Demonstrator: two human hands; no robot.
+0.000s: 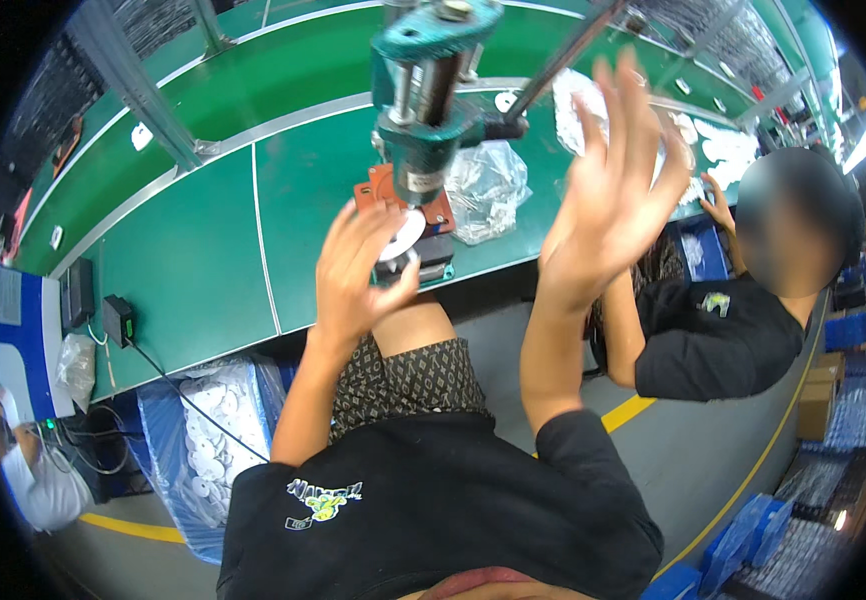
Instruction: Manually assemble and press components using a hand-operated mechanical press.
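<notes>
A green hand press (423, 140) stands on the bench in front of me, its dark lever (568, 62) slanting up to the right. Below its ram, my left hand (353, 270) curls its fingers and thumb about a white plastic disc (408, 232). The disc is tilted over the dark block (438, 258) at the press's orange base plate (381, 184). My right hand (613, 190) is raised to the right of the press, apart from the lever in the picture. Its fingers are stretched out, slightly blurred, with nothing in them.
A clear plastic bag (488, 190) of small parts lies right of the press. At my lower left, a lined blue bin (218, 440) holds many white discs. A black adapter (118, 320) trails a cable. Close on the right sits a co-worker (713, 330); white parts (728, 150) lie beyond.
</notes>
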